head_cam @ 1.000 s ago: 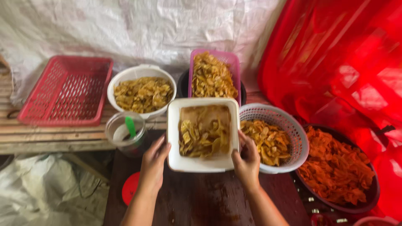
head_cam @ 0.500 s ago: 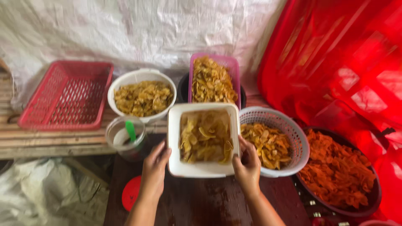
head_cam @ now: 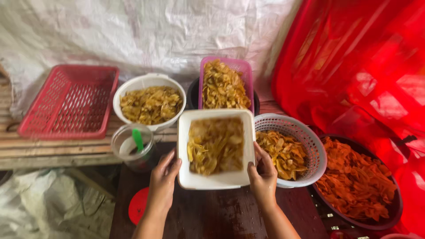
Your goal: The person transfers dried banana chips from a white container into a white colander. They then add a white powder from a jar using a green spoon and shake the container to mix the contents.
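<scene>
White tray (head_cam: 215, 152) lifted nearer, lengthwise upright.

Chips in the white tray (head_cam: 215, 181) are motion-blurred; the dark bowl (head_cam: 193, 94) hides behind the pink basket (head_cam: 224, 66); the red lid (head_cam: 138, 206) sits partly behind the left hand (head_cam: 163, 185)
</scene>
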